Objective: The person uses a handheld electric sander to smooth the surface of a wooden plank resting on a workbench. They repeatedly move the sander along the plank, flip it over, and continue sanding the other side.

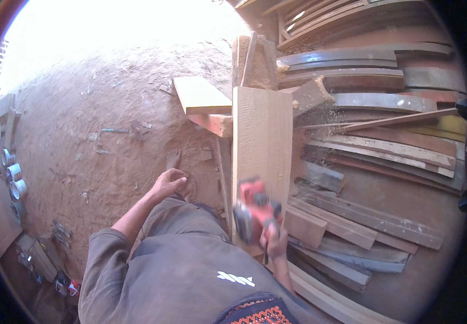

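Head view. A red electric hand planer (255,210) is gripped by the right hand (275,240), fingers clenched round its handle at the rear; the tool is blurred. The planer is set on the near end of a long pale plank (261,135), which runs straight away from the person and is propped at its far end on a rough wooden block (255,62). The planer sits about centred across the plank's width, both long edges of the plank showing beside it. Most of the plank's face ahead of the tool is bare, up to the far end. Sawdust spray (325,121) is seen flying off to the right over the stack.

The left hand (169,182) is rested on the person's own knee, fingers loosely curled, nothing held; it is well apart from the plank's left edge.

To the right of the plank, just beside its edge, a pile of dark boards (373,151) and offcuts (346,227) is stacked, crowding that side. To the left, a shorter pale board (201,96) is laid at an angle, its end near the plank's left edge, with a reddish block (214,124) under it. Further left, open dirt floor (98,124) is spread with small scraps. At the far left rim a few round tins (13,181) are seen on a low wooden surface; small tools (60,232) lie on the ground at lower left, too small to tell.
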### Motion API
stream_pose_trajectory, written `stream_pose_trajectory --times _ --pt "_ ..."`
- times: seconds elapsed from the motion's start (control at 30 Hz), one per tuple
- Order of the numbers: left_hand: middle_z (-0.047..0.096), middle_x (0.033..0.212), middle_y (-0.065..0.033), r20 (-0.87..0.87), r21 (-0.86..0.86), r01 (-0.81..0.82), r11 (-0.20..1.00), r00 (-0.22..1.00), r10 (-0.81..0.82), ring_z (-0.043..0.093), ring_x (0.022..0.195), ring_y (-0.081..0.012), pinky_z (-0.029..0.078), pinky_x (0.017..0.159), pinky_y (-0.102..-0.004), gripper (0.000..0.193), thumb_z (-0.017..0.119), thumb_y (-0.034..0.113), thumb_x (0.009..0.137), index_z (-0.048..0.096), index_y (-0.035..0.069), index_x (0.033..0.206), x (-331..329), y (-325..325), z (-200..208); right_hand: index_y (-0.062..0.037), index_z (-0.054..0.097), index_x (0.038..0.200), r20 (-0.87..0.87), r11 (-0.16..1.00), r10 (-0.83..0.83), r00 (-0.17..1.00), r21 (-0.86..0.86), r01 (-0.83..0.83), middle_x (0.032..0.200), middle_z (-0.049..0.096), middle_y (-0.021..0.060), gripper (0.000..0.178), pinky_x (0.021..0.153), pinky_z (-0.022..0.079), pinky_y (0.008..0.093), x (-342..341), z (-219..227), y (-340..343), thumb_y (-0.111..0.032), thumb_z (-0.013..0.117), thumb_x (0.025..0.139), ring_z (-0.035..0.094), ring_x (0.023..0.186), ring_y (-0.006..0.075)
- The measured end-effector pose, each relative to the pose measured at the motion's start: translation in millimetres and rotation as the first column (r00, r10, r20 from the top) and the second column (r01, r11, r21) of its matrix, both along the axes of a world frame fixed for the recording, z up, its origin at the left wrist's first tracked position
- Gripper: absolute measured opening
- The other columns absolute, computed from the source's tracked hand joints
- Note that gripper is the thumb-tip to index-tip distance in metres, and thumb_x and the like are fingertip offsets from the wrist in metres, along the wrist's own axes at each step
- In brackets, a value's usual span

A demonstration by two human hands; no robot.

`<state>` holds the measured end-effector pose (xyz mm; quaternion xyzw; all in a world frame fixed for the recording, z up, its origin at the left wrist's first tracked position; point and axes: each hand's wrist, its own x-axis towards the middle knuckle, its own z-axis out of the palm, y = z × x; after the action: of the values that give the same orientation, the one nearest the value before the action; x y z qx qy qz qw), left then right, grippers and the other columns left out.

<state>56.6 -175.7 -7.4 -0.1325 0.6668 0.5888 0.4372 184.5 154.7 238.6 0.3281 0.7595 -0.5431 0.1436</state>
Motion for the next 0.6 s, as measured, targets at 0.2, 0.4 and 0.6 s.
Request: stream_pose_trajectory --times 0.2,0.4,0.6 --pt "0.072 0.116 -0.0099 -0.042 0.029 0.03 0.999 0.999 -0.029 0.068 0.106 -0.0169 0.055 0.088 -0.0333 0.043 0.075 0.029 0.099 0.065 0.001 0.13 -19.4 31.8 10.4 -0.0091 0.057 0.074 -0.018 0.999 -0.05 0.999 0.001 0.05 0.056 0.051 -0.0017 0.048 0.044 0.036 0.0273 -17.8 -17.5 7.7 -0.047 0.051 0.104 0.048 0.045 0.0086" --pt "0.07 0.128 -0.017 -0.043 0.197 0.037 0.98 0.999 -0.029 0.067 0.119 -0.0248 0.054 0.1 -0.0375 0.05 0.072 0.033 0.1 0.062 0.0 0.136 -41.6 74.6 42.7 -0.0135 0.051 0.07 -0.128 0.999 -0.025 0.991 -0.04 0.02 0.052 0.047 -0.0034 0.053 0.04 0.035 0.0267 -242.7 -32.9 7.9 -0.055 0.053 0.104 0.045 0.041 0.0076" --pt "0.069 0.126 -0.0199 -0.205 0.222 0.049 0.974 0.979 -0.003 0.069 0.114 -0.0267 0.055 0.096 -0.0383 0.059 0.066 0.036 0.103 0.048 0.002 0.147 -53.7 138.2 38.5 -0.0071 0.067 0.094 -0.224 0.993 0.004 0.975 -0.117 -0.03 0.06 0.044 -0.0062 0.05 0.04 0.034 0.0255 -379.4 -46.0 35.5 -0.054 0.052 0.103 0.04 0.043 0.0064"
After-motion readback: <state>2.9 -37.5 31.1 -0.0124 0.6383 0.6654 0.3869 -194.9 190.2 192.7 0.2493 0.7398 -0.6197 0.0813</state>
